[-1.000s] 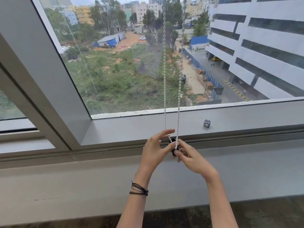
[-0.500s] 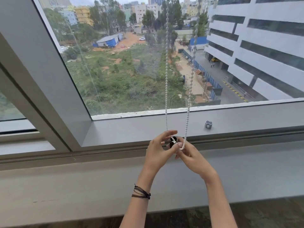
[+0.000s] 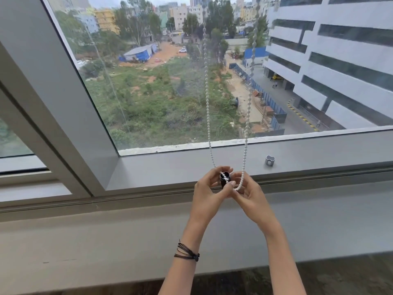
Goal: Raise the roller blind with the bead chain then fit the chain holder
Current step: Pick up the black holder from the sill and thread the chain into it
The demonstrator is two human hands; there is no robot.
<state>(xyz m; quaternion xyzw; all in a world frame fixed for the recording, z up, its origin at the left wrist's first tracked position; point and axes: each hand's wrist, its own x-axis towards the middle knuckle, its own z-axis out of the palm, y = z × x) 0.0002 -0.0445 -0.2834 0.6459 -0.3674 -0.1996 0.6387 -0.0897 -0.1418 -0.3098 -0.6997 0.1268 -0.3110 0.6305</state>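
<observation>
Nudged up since a second ago, with the bead chain (image 3: 247,116) strands swung wider and a few beads now laid across the black chain holder (image 3: 223,182), pinched in left hand (image 3: 209,195) fingertips. Pinching the slack loop just right of it with curled right hand (image 3: 252,198) fingers. Looks like threading underway; probably still needs seating on the grey bracket (image 3: 270,160), up-right of the fingers, well apart.
</observation>
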